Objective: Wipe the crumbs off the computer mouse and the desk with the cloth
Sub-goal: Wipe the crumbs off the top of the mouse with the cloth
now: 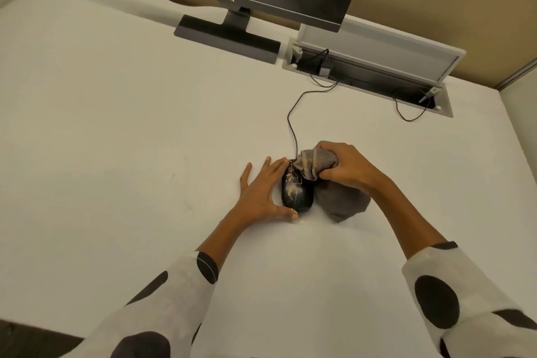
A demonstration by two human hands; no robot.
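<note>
With the left hand (261, 192) spread open bracing the crumb-speckled mouse (297, 192) on the worktop (145, 125) and the right hand (345, 167) clutching the cloth (318, 164) at its front, wiping looked barely begun.

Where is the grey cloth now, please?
In the head view, the grey knitted cloth is bunched in the right hand, touching the far right side of the black computer mouse.

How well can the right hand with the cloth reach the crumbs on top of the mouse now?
Probably yes. The right hand holds the cloth at the front of the mouse; the left hand only steadies its side, leaving the crumbs uncovered.
</note>
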